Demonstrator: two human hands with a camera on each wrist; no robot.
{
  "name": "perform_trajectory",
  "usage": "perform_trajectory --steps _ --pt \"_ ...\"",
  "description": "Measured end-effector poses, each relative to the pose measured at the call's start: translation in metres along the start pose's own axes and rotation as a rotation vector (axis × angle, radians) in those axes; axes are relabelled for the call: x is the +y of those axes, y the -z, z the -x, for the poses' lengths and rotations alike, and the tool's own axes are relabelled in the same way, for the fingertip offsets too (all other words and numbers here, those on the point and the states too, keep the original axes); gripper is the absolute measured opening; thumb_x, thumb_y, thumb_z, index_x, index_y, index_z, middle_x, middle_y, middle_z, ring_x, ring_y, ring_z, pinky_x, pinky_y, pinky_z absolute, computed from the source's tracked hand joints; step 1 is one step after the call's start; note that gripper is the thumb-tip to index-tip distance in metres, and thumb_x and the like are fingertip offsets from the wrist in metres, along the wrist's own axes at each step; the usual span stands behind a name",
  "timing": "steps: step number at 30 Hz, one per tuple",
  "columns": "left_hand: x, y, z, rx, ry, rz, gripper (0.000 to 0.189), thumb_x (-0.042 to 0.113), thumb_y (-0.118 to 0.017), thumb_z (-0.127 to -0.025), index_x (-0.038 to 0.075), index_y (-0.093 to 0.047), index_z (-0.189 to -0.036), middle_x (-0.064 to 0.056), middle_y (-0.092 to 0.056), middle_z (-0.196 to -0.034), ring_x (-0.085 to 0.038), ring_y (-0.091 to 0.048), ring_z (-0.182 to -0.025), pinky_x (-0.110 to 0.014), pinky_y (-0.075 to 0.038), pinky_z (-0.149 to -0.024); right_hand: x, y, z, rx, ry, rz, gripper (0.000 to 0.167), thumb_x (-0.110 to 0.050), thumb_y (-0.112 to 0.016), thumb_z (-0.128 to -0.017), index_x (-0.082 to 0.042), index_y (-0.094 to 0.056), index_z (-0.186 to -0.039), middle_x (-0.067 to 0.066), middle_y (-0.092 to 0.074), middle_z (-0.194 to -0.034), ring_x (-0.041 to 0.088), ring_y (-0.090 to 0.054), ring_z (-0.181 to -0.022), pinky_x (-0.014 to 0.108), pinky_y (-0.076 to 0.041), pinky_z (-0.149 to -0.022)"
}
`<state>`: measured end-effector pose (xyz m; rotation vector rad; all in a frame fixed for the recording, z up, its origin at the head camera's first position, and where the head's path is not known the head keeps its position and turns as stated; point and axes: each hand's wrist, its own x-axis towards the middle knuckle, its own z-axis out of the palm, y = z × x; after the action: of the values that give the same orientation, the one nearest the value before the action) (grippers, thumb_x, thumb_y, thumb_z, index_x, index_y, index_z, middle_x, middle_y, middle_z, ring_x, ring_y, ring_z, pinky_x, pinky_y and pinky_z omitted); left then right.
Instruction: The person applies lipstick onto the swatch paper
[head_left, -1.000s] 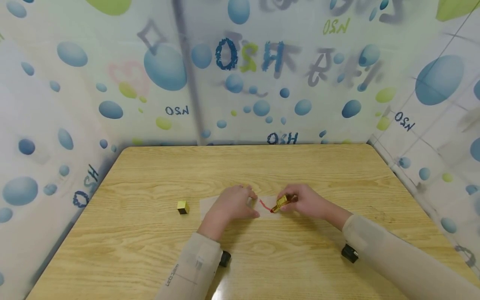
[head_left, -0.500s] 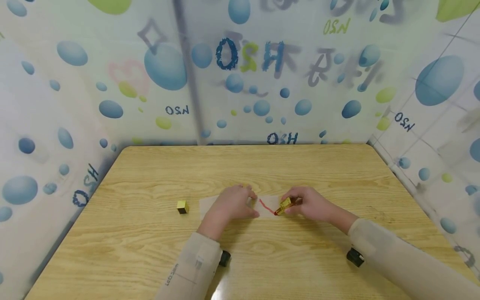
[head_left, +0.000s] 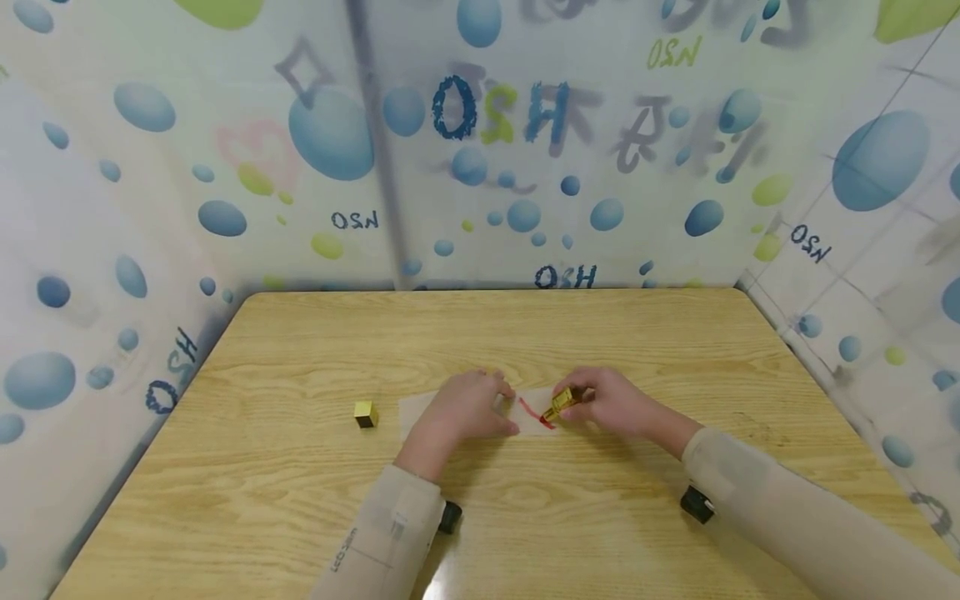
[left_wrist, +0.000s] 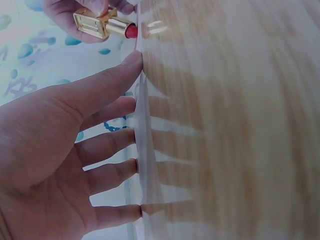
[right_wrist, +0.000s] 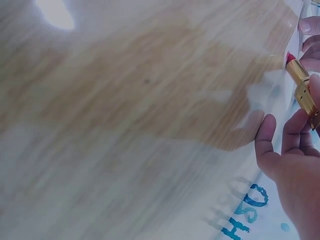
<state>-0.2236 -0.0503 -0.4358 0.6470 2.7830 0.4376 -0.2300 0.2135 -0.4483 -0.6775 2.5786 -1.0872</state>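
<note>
Right hand (head_left: 615, 403) pinches the lipstick (head_left: 558, 403) at the right end of the paper (head_left: 414, 408); left hand (head_left: 467, 407), fingers spread, rests there. Red streak (head_left: 527, 407) down; likely cap (head_left: 365, 414), left of the paper, remains off!

A table (head_left: 495, 333) (wood-grained) bears paper (head_left: 415, 408) and 1 gold cube (head_left: 365, 414).
</note>
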Motion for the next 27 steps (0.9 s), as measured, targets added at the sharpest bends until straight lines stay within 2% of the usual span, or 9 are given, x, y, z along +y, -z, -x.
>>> perform_trajectory --steps 4,11,27 --pt "0.001 0.000 0.000 0.005 -0.006 0.000 0.054 0.045 -0.086 -0.089 0.019 -0.075 -0.135 -0.012 -0.055 -0.161 -0.036 -0.051 -0.150 -0.050 -0.043 -0.124 -0.002 0.000 -0.004 -0.006 -0.001 0.002 0.027 -0.013 -0.079 -0.096 -0.008 -0.076 -0.123 0.005 -0.068 -0.105 0.016 -0.059 -0.093 0.040 -0.058 -0.089" --pt "0.001 0.001 0.001 0.029 -0.004 0.030 0.063 0.042 -0.090 -0.086 0.016 -0.068 -0.139 -0.010 -0.072 -0.139 -0.033 -0.064 -0.132 -0.049 -0.051 -0.112 -0.004 -0.001 -0.009 -0.017 -0.012 -0.005 0.028 -0.014 -0.080 -0.096 -0.008 -0.076 -0.123 0.005 -0.068 -0.105 0.018 -0.056 -0.092 0.038 -0.057 -0.087" --pt "0.002 0.003 0.002 0.024 -0.015 0.027 0.054 0.041 -0.089 -0.088 0.016 -0.073 -0.132 -0.008 -0.072 -0.136 -0.033 -0.064 -0.131 -0.048 -0.052 -0.112 -0.013 -0.007 -0.025 -0.003 -0.015 0.009 0.026 -0.013 -0.080 -0.095 -0.010 -0.077 -0.121 0.004 -0.069 -0.102 0.017 -0.057 -0.091 0.034 -0.054 -0.083"
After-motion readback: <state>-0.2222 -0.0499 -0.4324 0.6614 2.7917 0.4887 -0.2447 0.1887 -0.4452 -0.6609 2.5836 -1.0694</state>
